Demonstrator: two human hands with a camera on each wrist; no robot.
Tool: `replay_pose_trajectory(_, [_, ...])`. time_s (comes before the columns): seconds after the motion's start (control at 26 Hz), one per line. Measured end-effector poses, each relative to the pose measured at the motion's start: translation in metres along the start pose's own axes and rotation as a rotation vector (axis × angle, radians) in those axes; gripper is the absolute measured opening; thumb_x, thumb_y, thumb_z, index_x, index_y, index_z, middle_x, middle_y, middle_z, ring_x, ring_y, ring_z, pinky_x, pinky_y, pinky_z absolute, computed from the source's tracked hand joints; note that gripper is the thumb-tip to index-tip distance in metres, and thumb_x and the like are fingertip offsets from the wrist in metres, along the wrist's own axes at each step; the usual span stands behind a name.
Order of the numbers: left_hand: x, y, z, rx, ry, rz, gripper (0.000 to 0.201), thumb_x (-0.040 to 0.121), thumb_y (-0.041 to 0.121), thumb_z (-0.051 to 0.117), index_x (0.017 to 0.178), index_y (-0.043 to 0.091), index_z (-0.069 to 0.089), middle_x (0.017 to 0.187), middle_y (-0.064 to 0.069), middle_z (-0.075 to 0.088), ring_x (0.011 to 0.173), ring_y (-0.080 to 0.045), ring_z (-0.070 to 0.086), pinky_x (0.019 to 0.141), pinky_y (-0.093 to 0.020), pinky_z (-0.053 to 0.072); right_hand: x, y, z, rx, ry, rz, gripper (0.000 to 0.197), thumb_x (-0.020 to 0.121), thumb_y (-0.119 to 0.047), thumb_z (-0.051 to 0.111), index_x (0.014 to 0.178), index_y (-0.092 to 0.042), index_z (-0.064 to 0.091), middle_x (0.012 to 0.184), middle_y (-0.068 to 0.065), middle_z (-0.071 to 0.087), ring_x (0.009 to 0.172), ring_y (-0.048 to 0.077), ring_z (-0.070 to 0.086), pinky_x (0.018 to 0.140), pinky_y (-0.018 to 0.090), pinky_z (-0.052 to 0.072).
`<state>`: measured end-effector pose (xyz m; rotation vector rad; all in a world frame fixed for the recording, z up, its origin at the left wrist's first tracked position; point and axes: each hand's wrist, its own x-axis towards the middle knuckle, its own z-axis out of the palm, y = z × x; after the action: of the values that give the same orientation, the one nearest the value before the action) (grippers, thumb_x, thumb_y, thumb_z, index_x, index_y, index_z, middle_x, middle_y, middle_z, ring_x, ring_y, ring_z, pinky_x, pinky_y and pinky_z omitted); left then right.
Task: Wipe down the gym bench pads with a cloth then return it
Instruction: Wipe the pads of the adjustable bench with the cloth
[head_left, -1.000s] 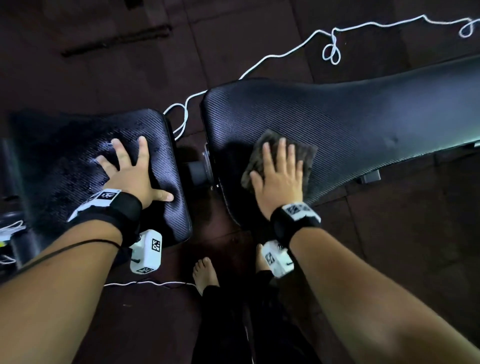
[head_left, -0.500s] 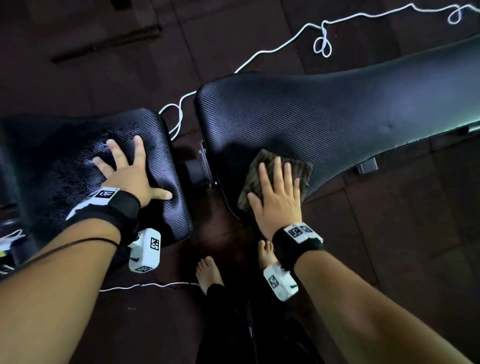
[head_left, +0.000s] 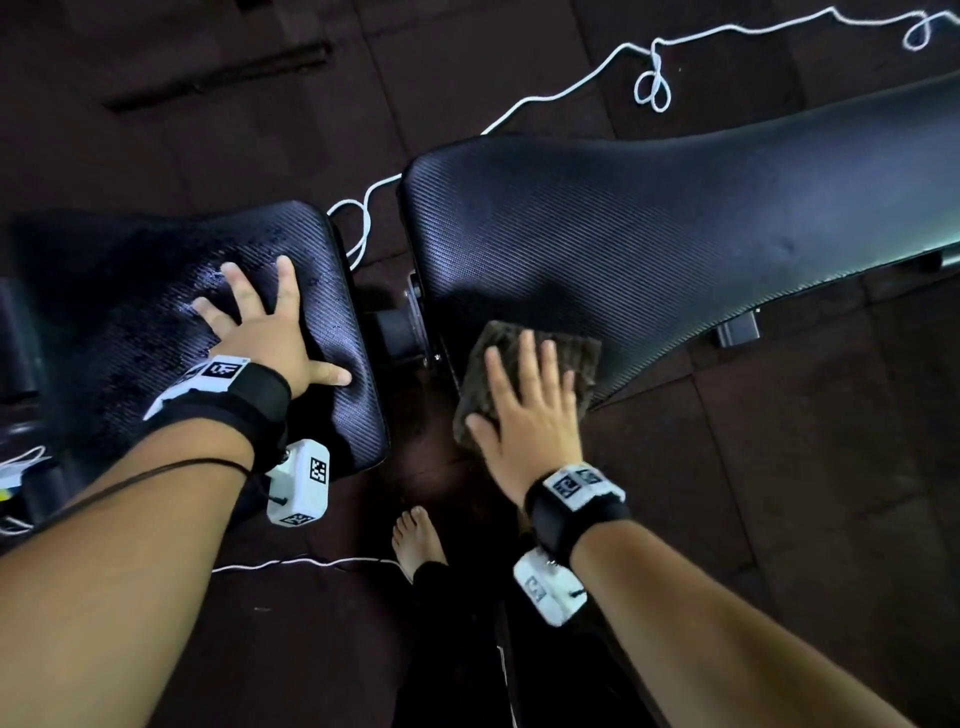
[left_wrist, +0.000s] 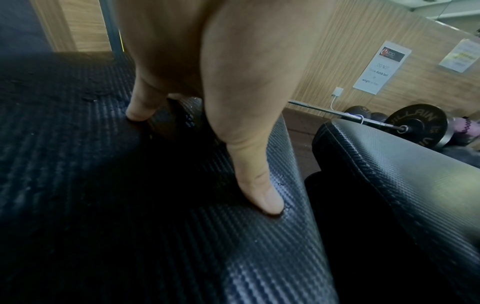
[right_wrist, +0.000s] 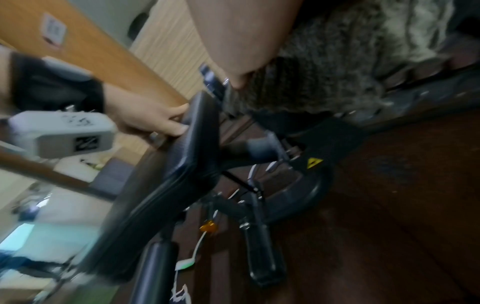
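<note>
Both arms outstretched, left grip (head_left: 265, 338) and right grip (head_left: 530, 405) flat, fingers spread

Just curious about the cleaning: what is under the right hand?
The right hand lies flat on a brown cloth, at the near edge of the long bench pad. The pad surface beneath the cloth is covered.

The two bench pads (head_left: 649, 249) are black with a fine woven carbon-fibre pattern, the cloth (head_left: 530, 358) is ribbed grey-brown, the cord (head_left: 571, 88) white, the floor (head_left: 779, 493) dark brown.
</note>
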<state>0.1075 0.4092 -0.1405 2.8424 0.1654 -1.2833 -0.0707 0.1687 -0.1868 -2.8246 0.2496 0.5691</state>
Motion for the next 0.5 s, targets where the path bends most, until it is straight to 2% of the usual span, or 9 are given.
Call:
replay_pose_trajectory(0.12, [-0.001, 0.0, 0.001, 0.011, 0.017, 0.002, 0.151, 0.06, 0.058, 0.091, 0.152, 0.044, -0.028, 0.159, -0.009, -0.04, 0.147, -0.053, -0.022, 0.111, -0.07, 0.025, 0.022, -0.023, -0.004, -0.03, -0.002, -0.144, 0.085, 0.092, -0.049, 0.059, 0.162, -0.033, 0.013, 0.17, 0.01, -0.007, 0.156, 0.036, -0.006, 0.123, 0.058, 0.009])
replay_pose_trajectory(0.27, [-0.001, 0.001, 0.001, 0.024, 0.018, -0.002, 0.151, 0.06, 0.059, 0.091, 0.152, 0.044, -0.028, 0.159, -0.009, -0.04, 0.147, -0.054, -0.021, 0.112, -0.072, 0.021, 0.057, -0.024, -0.017, -0.107, -0.032, -0.272, 0.083, 0.092, -0.05, 0.062, 0.161, -0.037, 0.018, 0.17, 0.008, -0.007, 0.156, 0.035, -0.006, 0.124, 0.057, 0.007])
replay_pose_trajectory(0.42, [-0.002, -0.001, 0.001, 0.034, 0.028, 0.01, 0.151, 0.059, 0.061, 0.09, 0.152, 0.044, -0.027, 0.16, -0.01, -0.038, 0.147, -0.054, -0.02, 0.114, -0.07, 0.02, 0.022, -0.008, -0.005, -0.12, -0.007, -0.356, 0.073, 0.093, -0.047, 0.06, 0.158, -0.041, 0.027, 0.171, 0.005, -0.002, 0.157, 0.032, -0.002, 0.125, 0.054, 0.011])
replay_pose_trajectory(0.5, [-0.003, -0.001, 0.001, 0.031, 0.031, 0.014, 0.15, 0.06, 0.061, 0.09, 0.153, 0.044, -0.027, 0.161, -0.01, -0.037, 0.147, -0.054, -0.019, 0.114, -0.07, 0.02, 0.006, 0.025, -0.005, -0.124, -0.005, -0.356, 0.072, 0.093, -0.053, 0.055, 0.158, -0.045, 0.023, 0.171, 0.002, 0.001, 0.157, 0.028, 0.001, 0.125, 0.051, 0.014])
